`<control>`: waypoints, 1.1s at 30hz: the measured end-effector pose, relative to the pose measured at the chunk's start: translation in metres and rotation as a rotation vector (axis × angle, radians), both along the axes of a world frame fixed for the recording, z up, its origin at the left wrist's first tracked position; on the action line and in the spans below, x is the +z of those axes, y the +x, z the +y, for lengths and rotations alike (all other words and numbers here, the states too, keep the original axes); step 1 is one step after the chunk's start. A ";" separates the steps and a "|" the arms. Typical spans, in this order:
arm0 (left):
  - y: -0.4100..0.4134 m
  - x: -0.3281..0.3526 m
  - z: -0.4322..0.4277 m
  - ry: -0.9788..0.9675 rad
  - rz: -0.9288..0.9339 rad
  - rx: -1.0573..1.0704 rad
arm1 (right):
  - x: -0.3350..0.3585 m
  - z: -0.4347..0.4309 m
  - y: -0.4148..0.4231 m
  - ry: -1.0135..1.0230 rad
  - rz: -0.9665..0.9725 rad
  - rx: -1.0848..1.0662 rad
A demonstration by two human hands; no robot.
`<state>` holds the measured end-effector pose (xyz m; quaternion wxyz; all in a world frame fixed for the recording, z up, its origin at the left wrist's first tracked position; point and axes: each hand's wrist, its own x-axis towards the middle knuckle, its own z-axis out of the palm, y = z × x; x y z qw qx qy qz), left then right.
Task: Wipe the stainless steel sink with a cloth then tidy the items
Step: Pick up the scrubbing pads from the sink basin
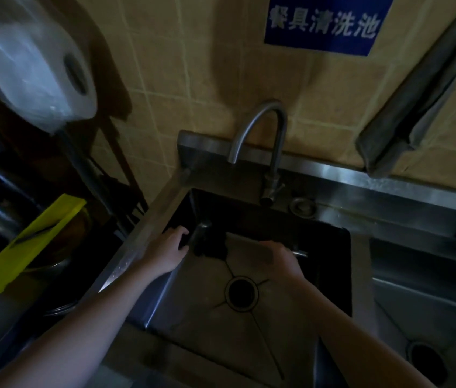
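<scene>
The stainless steel sink (249, 337) is dim, with a round drain (241, 294) in its floor. A dark cloth (211, 246) lies bunched against the far wall of the basin. My left hand (169, 246) reaches over the left rim and its fingers and thumb curl round the left end of the cloth. To the right of the cloth, my right hand (278, 257) is curled at the far wall, and a thin metal item (301, 252) sticks out past its fingers. The fingertips of my right hand are hidden.
A curved tap (266, 135) stands behind the basin, next to a round fitting (302, 207). A second basin (428, 326) lies to the right. On the left, a rack holds pots and a yellow board (31, 242). A bagged paper roll (39, 65) hangs above it.
</scene>
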<state>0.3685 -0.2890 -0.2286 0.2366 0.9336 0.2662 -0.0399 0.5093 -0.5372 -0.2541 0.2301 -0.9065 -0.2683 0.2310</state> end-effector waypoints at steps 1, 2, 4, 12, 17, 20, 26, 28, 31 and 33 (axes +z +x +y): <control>0.006 -0.005 0.001 -0.001 0.017 -0.018 | -0.004 0.000 0.001 0.009 0.019 -0.028; 0.011 -0.010 0.002 0.000 0.032 -0.036 | -0.008 0.000 0.001 0.022 0.037 -0.062; 0.024 -0.020 0.004 0.006 0.066 -0.069 | -0.017 0.001 0.000 0.038 0.067 -0.127; 0.067 -0.070 0.014 0.003 0.141 -0.091 | -0.060 0.014 0.007 -0.074 0.107 -0.231; 0.091 -0.105 0.025 0.015 0.179 -0.078 | -0.087 0.027 0.015 -0.090 0.109 -0.242; 0.103 -0.125 0.032 0.012 0.195 -0.043 | -0.100 0.044 0.027 -0.104 0.097 -0.222; 0.123 -0.165 0.041 0.005 0.207 0.000 | -0.125 0.074 0.047 -0.113 0.099 -0.178; 0.129 -0.177 0.043 -0.005 0.213 0.023 | -0.132 0.082 0.053 -0.136 0.106 -0.166; 0.137 -0.196 0.043 -0.043 0.212 0.063 | -0.144 0.095 0.060 -0.140 0.131 -0.164; 0.142 -0.204 0.042 -0.062 0.211 0.104 | -0.151 0.105 0.062 -0.111 0.139 -0.186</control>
